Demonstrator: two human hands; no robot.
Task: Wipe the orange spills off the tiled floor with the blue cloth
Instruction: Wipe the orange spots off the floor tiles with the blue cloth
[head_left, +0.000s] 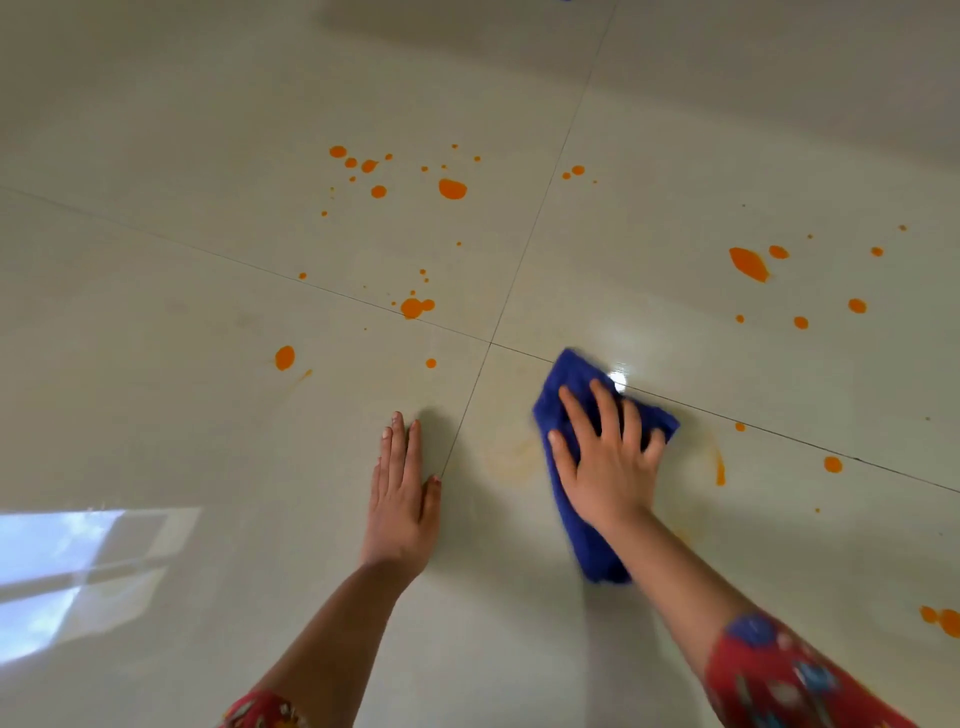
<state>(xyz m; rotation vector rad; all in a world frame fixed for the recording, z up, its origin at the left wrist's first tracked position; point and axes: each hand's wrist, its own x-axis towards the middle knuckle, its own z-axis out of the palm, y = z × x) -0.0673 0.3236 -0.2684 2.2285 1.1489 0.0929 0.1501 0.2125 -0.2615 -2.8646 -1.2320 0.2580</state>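
My right hand (605, 460) presses flat with spread fingers on the blue cloth (571, 379), which lies folded on the cream tiled floor (156, 364) just right of a tile corner. My left hand (402, 499) rests palm down on the floor beside it, fingers together, holding nothing. Orange spills dot the floor: a cluster far ahead (452, 188), a blob (413, 307) near the grout line, one at left (284, 357), a large one at right (749, 264). Faint orange smears (719, 470) lie beside the cloth.
Dark grout lines (519, 280) cross just ahead of my hands. More orange drops sit at the right edge (943, 618) and near the right grout line (832, 464). A bright window reflection (78, 561) shines on the floor at lower left.
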